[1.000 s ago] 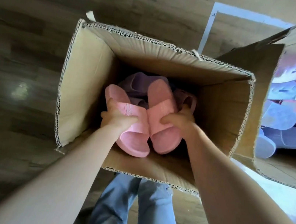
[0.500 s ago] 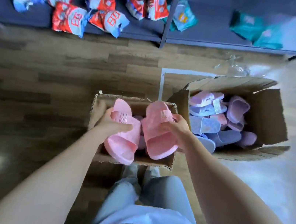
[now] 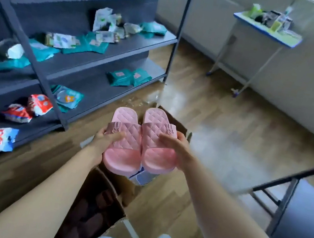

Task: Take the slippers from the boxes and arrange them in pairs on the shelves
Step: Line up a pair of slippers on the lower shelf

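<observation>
Two slippers are out of the boxes and in hand; log runs left to right.

Far left: grey shelves, several tiers, with red-and-white packets and teal packets scattered on them; bare board shows toward the right end of the tiers.

Your left hand is clamped on the left slipper, fingers curled over the quilted strap at its outer edge. The right slipper sits just beside it, inner edges touching; your right hand grips it the same way, fingers wrapped over the strap from the outer side. Both slippers are in the air above the near box and the far box, well short of any shelf.

Handling, judged by look:
- Material: moulded foam or soft rubber; light, slightly flexible, matt rather than slippery, nothing fragile. One hand per slipper is ample.
- Hold: the strap is the best place; it is the thickest part and keeps the sole level. Pinching the rim alone would probably let the far end droop.
- Placement: keep the two matched side by side so they go down as a pair. Choose a bare stretch of board, since a sole set on a packet may rock.

Far right: a small table with clutter; not involved.
</observation>
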